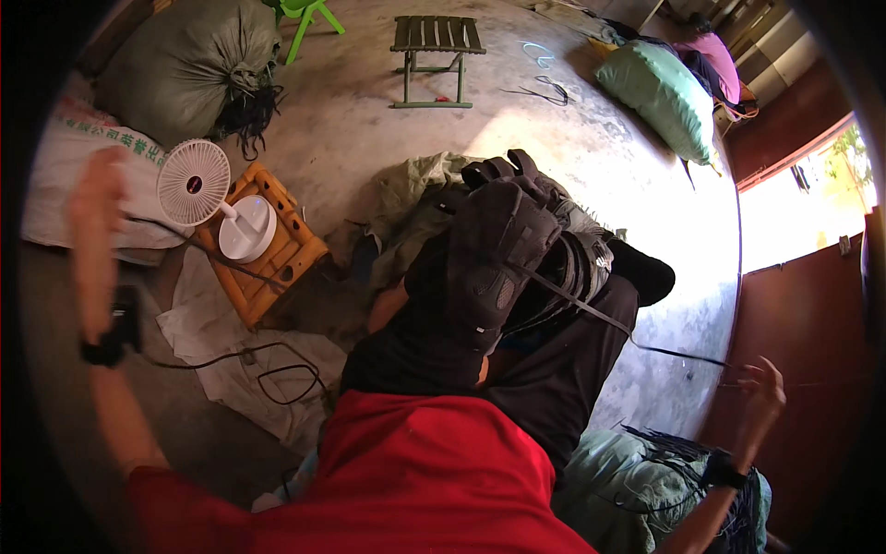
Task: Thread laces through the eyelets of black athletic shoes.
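Note:
On my lap, between my black-trousered knees, lies a bundle of dark grey padded pieces [503, 245] with loops and a mesh patch; I cannot tell its exact kind. From it a thin black strap [604, 319] stretches out to the right, pulled fairly straight. Its far end reaches my right hand [762, 392], whose fingers are closed on it well out to the side. My left hand [97, 189] is raised at the far left, smeared by motion, so its fingers cannot be read. A dark cord [198, 247] runs from near that hand past the fan.
A white fan [194, 183] stands on a bamboo stool [242, 295] at left. Behind are stuffed sacks [180, 65] and a folding stool [438, 39]. A pale green sack [655, 97] and a person in pink [715, 60] are far right. Black cords top a sack [609, 475] nearby.

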The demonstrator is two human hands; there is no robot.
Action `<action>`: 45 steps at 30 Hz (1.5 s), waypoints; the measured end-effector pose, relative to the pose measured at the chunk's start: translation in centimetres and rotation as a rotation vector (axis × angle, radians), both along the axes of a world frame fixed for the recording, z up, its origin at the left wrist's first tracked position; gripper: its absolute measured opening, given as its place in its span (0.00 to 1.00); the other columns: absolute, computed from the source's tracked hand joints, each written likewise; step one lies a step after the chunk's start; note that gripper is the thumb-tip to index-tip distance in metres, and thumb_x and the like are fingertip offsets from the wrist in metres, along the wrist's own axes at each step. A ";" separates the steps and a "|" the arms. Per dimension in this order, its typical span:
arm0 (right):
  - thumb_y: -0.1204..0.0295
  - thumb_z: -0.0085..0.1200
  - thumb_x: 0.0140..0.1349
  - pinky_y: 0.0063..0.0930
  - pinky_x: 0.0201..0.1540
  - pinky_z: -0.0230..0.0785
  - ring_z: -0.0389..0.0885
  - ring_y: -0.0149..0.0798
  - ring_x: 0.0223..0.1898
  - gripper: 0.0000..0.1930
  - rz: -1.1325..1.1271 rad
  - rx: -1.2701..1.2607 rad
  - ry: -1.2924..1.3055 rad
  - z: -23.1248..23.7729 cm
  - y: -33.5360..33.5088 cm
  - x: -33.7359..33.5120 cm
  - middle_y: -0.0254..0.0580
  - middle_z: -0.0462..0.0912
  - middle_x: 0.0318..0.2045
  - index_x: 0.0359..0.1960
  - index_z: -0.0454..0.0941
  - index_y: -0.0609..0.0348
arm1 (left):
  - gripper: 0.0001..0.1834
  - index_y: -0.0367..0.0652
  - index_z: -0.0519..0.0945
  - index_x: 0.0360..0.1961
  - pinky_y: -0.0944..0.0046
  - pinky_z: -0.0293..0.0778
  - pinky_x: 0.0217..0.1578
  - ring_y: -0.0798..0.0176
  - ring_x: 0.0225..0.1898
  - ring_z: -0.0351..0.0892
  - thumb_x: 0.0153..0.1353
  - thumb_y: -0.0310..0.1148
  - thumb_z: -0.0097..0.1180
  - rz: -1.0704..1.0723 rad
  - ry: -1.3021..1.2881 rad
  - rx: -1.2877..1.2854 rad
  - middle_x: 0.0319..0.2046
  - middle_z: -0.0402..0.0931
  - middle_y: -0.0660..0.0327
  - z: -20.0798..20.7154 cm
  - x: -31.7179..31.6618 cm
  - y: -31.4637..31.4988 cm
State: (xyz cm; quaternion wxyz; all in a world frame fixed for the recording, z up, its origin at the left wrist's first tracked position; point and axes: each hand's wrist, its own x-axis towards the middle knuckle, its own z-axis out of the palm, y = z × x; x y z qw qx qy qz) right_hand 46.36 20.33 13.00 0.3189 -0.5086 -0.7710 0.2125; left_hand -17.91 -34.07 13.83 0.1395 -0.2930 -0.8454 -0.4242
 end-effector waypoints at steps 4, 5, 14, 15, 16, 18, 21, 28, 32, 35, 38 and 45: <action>0.85 0.52 0.54 0.36 0.56 0.69 0.73 0.50 0.59 0.11 0.376 0.682 -0.494 -5.9 -7.1 -15.3 0.45 0.78 0.52 0.37 0.82 0.62 | 0.07 0.39 0.80 0.40 0.66 0.74 0.37 0.67 0.36 0.79 0.66 0.27 0.51 -0.659 0.030 -0.158 0.34 0.78 0.61 -9.9 8.6 16.6; 0.86 0.52 0.54 0.36 0.56 0.69 0.75 0.50 0.57 0.10 0.491 0.489 -0.288 -7.5 -8.7 -18.4 0.47 0.79 0.50 0.36 0.82 0.63 | 0.07 0.39 0.83 0.32 0.58 0.76 0.38 0.53 0.37 0.80 0.61 0.31 0.57 -0.652 -0.077 -0.118 0.32 0.79 0.56 -10.6 11.0 20.3; 0.79 0.53 0.60 0.26 0.28 0.72 0.82 0.38 0.24 0.08 0.444 -0.203 -0.023 -16.4 -12.5 -29.8 0.49 0.84 0.27 0.41 0.80 0.64 | 0.09 0.40 0.80 0.38 0.60 0.74 0.34 0.56 0.32 0.77 0.56 0.22 0.61 -0.540 -0.145 0.185 0.28 0.78 0.60 -19.2 17.3 30.8; 0.78 0.54 0.61 0.25 0.27 0.71 0.82 0.34 0.23 0.07 0.430 -0.400 -0.016 -16.5 -12.9 -29.4 0.47 0.84 0.26 0.39 0.80 0.64 | 0.09 0.40 0.80 0.38 0.60 0.74 0.34 0.56 0.32 0.77 0.56 0.22 0.61 -0.537 -0.155 0.184 0.28 0.78 0.60 -19.2 17.4 30.7; 0.77 0.54 0.62 0.24 0.26 0.71 0.81 0.31 0.23 0.05 0.410 -0.596 -0.009 -16.5 -13.0 -29.3 0.44 0.84 0.24 0.38 0.80 0.63 | 0.09 0.41 0.80 0.38 0.60 0.74 0.33 0.56 0.31 0.77 0.55 0.21 0.62 -0.534 -0.150 0.205 0.28 0.78 0.60 -19.2 17.4 30.6; 0.76 0.55 0.62 0.23 0.26 0.70 0.81 0.29 0.23 0.05 0.420 -0.608 0.057 -16.3 -13.0 -29.5 0.43 0.84 0.24 0.37 0.80 0.63 | 0.09 0.41 0.79 0.38 0.59 0.74 0.32 0.56 0.31 0.77 0.55 0.21 0.62 -0.528 -0.152 0.223 0.27 0.77 0.59 -19.5 17.3 30.3; 0.75 0.55 0.62 0.23 0.27 0.70 0.80 0.28 0.23 0.06 0.426 -0.554 0.120 -16.1 -12.9 -29.9 0.42 0.84 0.24 0.37 0.80 0.64 | 0.11 0.41 0.78 0.37 0.59 0.74 0.32 0.56 0.31 0.77 0.53 0.21 0.63 -0.550 -0.073 0.197 0.27 0.77 0.59 -19.7 17.0 30.1; 0.73 0.55 0.63 0.28 0.31 0.71 0.80 0.31 0.24 0.06 0.541 -0.377 -0.121 -16.0 -12.0 -29.7 0.40 0.80 0.21 0.35 0.78 0.65 | 0.12 0.43 0.76 0.34 0.60 0.73 0.35 0.55 0.33 0.74 0.50 0.21 0.65 -0.570 0.017 0.180 0.29 0.74 0.62 -19.9 17.6 29.9; 0.72 0.56 0.63 0.22 0.28 0.71 0.79 0.28 0.23 0.06 0.759 -0.905 -0.069 -14.0 -11.9 -28.5 0.38 0.81 0.23 0.34 0.80 0.63 | 0.12 0.43 0.76 0.34 0.59 0.73 0.35 0.55 0.33 0.74 0.51 0.21 0.64 -0.565 0.004 0.173 0.29 0.73 0.62 -20.1 17.6 29.6; 0.73 0.57 0.63 0.18 0.25 0.70 0.78 0.27 0.22 0.06 0.477 -0.813 0.178 -14.5 -12.1 -28.0 0.37 0.82 0.24 0.36 0.81 0.63 | 0.12 0.43 0.75 0.35 0.59 0.73 0.35 0.55 0.34 0.74 0.51 0.21 0.64 -0.563 0.010 0.180 0.29 0.73 0.62 -20.2 17.7 29.8; 0.73 0.58 0.62 0.18 0.24 0.69 0.78 0.27 0.21 0.07 0.382 -0.696 0.182 -15.2 -11.9 -28.7 0.38 0.82 0.24 0.37 0.82 0.65 | 0.12 0.43 0.75 0.35 0.59 0.73 0.35 0.55 0.34 0.74 0.51 0.21 0.64 -0.561 0.015 0.176 0.29 0.73 0.62 -20.1 17.8 29.8; 0.73 0.55 0.63 0.21 0.24 0.70 0.79 0.29 0.20 0.08 0.426 -0.547 0.041 -15.6 -12.6 -30.4 0.40 0.80 0.22 0.33 0.79 0.68 | 0.11 0.43 0.75 0.35 0.59 0.73 0.36 0.55 0.34 0.73 0.51 0.20 0.63 -0.553 0.004 0.168 0.30 0.73 0.62 -19.9 17.9 29.6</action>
